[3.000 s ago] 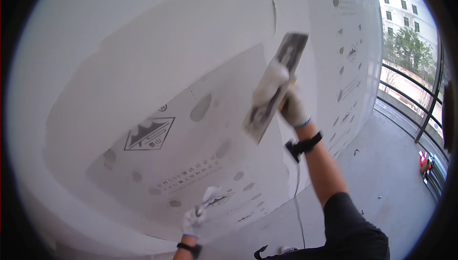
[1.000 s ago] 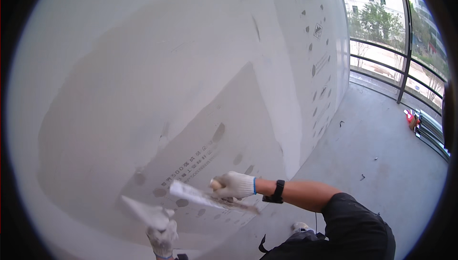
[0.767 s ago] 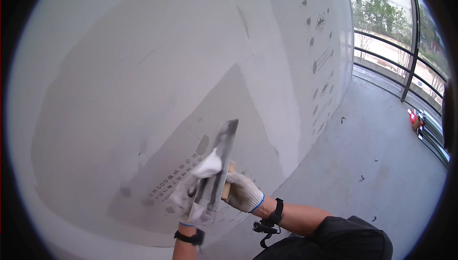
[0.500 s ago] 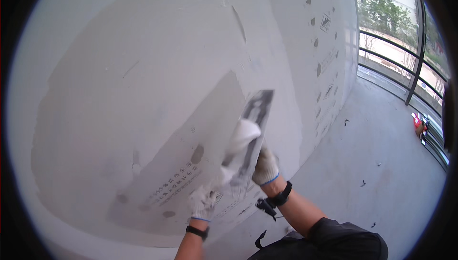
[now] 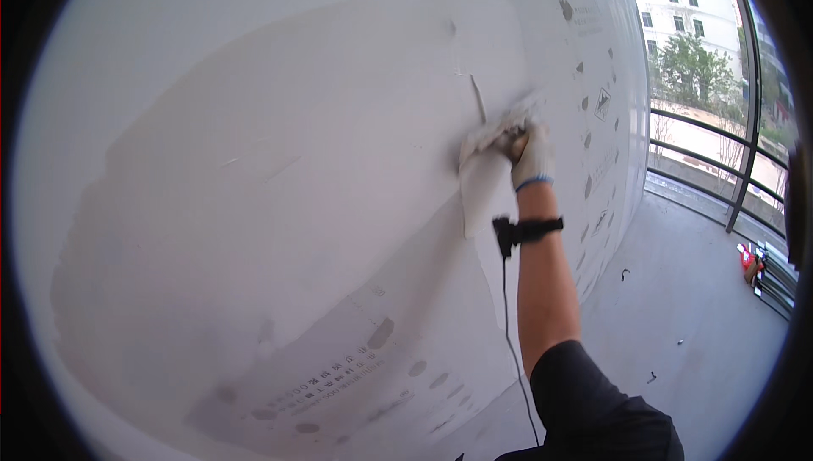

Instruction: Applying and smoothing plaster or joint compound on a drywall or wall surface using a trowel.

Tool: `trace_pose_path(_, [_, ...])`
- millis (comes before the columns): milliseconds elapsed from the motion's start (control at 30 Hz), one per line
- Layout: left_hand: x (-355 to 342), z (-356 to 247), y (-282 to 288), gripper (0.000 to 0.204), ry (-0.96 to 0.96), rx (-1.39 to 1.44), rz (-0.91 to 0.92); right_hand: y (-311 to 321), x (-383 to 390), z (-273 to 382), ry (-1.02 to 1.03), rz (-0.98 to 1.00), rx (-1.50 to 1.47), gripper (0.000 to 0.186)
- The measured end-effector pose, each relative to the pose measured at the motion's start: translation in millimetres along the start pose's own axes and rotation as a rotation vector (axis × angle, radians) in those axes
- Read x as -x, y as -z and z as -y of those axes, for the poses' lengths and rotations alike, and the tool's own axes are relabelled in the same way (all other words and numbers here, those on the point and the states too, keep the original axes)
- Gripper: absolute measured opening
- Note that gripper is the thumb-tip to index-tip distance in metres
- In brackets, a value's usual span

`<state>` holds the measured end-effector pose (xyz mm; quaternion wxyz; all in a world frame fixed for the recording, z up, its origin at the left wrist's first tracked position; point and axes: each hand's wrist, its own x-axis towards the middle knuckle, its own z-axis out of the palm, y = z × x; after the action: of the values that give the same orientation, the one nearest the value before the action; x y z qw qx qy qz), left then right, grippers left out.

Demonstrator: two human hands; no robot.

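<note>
My right hand point(image 5: 531, 152), in a white knit glove with blue cuff, is closed on a steel trowel point(image 5: 495, 131) raised against the plasterboard wall point(image 5: 254, 190), its blade blurred by motion. A band of white compound point(image 5: 478, 198) runs below the blade. The wall carries a broad smooth coat of pale compound, with bare printed board and oval dabs showing lower down and to the right. A thin raised streak lies just above the trowel. A black strap with a small device and cable is on my right forearm. My left hand is out of view.
The grey floor point(image 5: 644, 309) runs along the wall's foot, with small scraps on it. At the right are a railed glass window point(image 5: 703, 148), a pale building and tree outside, and a bundle of metal strips point(image 5: 771, 279) with a red item.
My right hand has risen with the trowel from low beside my left hand and now presses it on the upper wall. My left hand has left the view.
</note>
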<state>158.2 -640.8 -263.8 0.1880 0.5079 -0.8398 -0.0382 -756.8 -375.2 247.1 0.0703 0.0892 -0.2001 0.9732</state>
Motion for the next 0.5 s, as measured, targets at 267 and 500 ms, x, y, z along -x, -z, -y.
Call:
trace_pose_path(267, [48.2,12.4,-57.5,0.022,-0.126,-0.256,0.134,-220.0,49.5,96.1,0.414,0.626,0.518,0.035])
trace_pose_path(500, [12.9,-12.4,-100.0,0.035,-0.161,-0.307,0.053,-345.7,306.7,18.1,0.542,0.954,0.646,0.049])
